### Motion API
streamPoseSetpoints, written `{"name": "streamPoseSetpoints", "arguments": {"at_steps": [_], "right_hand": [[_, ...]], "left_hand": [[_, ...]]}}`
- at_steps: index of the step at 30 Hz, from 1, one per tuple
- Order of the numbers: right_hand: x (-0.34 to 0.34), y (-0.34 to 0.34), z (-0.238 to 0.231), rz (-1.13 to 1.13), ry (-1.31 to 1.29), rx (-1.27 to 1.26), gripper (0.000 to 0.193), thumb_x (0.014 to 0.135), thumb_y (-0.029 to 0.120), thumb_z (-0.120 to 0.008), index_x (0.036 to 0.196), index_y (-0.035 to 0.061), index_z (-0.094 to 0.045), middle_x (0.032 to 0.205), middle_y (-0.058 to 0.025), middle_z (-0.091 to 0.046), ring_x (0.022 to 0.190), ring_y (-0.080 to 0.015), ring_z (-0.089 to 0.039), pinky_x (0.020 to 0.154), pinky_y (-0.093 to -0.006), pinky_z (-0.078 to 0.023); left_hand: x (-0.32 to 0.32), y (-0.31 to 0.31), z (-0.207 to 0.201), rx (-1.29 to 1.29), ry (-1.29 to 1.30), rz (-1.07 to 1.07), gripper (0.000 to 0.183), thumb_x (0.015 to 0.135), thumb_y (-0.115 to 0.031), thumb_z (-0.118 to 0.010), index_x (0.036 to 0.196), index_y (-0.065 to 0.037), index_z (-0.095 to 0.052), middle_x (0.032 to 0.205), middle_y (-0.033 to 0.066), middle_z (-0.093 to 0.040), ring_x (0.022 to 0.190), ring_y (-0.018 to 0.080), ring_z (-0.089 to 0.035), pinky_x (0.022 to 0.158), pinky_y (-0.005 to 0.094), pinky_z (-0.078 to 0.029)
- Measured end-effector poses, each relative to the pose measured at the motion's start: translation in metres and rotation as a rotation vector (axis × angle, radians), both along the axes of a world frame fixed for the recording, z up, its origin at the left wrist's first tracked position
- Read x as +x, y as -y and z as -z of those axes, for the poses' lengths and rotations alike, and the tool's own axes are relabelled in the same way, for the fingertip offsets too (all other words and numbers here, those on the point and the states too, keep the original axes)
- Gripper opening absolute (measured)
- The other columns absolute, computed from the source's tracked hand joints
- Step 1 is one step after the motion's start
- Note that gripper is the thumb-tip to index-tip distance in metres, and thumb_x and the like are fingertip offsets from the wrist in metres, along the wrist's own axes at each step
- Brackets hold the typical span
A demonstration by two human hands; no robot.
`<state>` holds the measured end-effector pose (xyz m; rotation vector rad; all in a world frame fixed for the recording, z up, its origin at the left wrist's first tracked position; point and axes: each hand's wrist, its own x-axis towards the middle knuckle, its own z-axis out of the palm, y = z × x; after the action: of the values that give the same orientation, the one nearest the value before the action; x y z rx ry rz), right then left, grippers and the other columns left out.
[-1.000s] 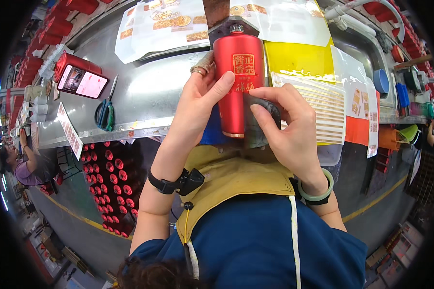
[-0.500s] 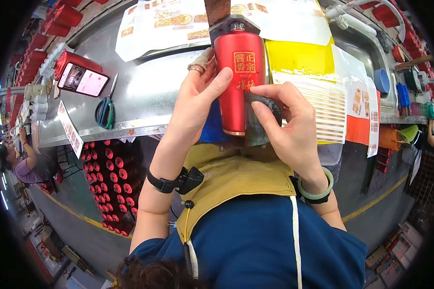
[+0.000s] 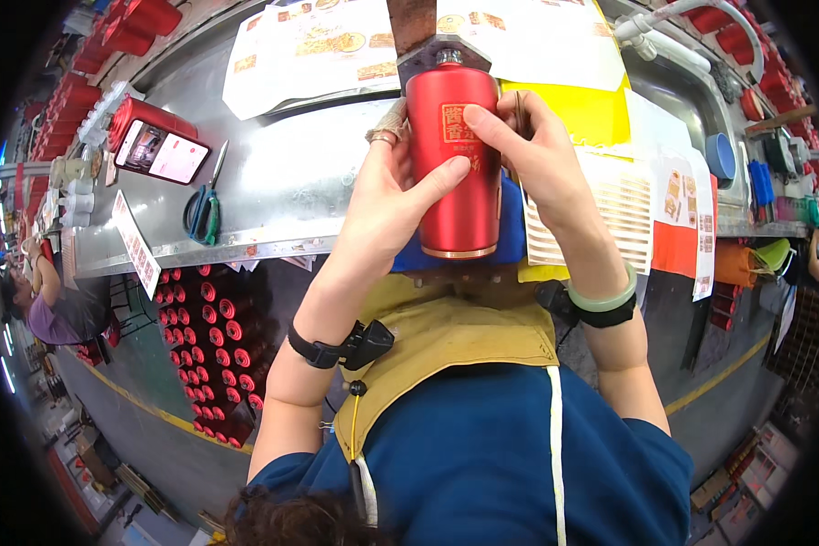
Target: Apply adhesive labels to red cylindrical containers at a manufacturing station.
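Note:
A red bottle (image 3: 458, 205) with gold print and a gold rim at its near end lies in front of me, its neck pointing away. That neck meets a grey metal holder (image 3: 419, 60). My left hand (image 3: 399, 187) is closed round the bottle's left side, thumb across its front; tape and a ring show on one finger. My right hand (image 3: 541, 150) grips the upper right side, its thumb over the gold print. A thin dark edge shows by the right fingers; I cannot make out what it is. Blue material (image 3: 511, 223) lies under the bottle.
On the metal bench (image 3: 273, 196) at left are scissors (image 3: 203, 205) and a phone (image 3: 162, 151) leaning on a red bottle. Printed sheets (image 3: 309, 50) lie at the back, a yellow sheet (image 3: 564, 109) and striped strips (image 3: 614, 205) at right. Several red bottles (image 3: 214, 350) are stacked below.
My right hand has moved up along the bottle, its thumb now on the print. The dark, sheet-like piece by the bottle's lower right is gone from there. The left thumb lies further across the bottle.

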<state>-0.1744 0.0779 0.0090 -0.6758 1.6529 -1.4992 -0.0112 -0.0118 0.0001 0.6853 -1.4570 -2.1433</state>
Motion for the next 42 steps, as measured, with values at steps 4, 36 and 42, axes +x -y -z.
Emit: {"name": "streamPoseSetpoints", "arguments": {"at_steps": [4, 36, 42], "right_hand": [[0.004, 0.002, -0.004, 0.025, 0.047, -0.017, 0.044, 0.092, 0.03, -0.084, 0.113, -0.0022, -0.061, 0.101, -0.0041, -0.068, 0.093, -0.0099, -0.062, 0.085, -0.0271, -0.052], [0.047, -0.055, -0.012, 0.024, -0.345, -0.089, 0.02, 0.096, 0.003, -0.07, 0.116, -0.0017, -0.07, 0.101, -0.0105, -0.073, 0.086, -0.0141, -0.067, 0.078, -0.0278, -0.053], [0.049, -0.054, -0.006, 0.055, -0.337, -0.118, 0.02, 0.095, 0.003, -0.072, 0.114, -0.0017, -0.071, 0.101, -0.0105, -0.074, 0.087, -0.0144, -0.069, 0.078, -0.028, -0.053]], "left_hand": [[0.0, 0.0, 0.001, -0.012, 0.03, -0.008, 0.09, 0.092, -0.015, -0.082, 0.162, -0.001, -0.027, 0.155, 0.019, -0.047, 0.141, 0.0258, -0.05, 0.117, 0.0421, -0.044], [0.004, 0.002, 0.002, 0.054, -0.019, -0.003, 0.081, 0.1, -0.015, -0.073, 0.162, 0.002, -0.024, 0.157, 0.0189, -0.044, 0.143, 0.0249, -0.048, 0.119, 0.0396, -0.04], [0.004, 0.002, 0.004, 0.033, -0.037, -0.002, 0.083, 0.099, -0.017, -0.075, 0.162, 0.003, -0.024, 0.158, 0.0196, -0.044, 0.143, 0.025, -0.048, 0.119, 0.0398, -0.04]]}}
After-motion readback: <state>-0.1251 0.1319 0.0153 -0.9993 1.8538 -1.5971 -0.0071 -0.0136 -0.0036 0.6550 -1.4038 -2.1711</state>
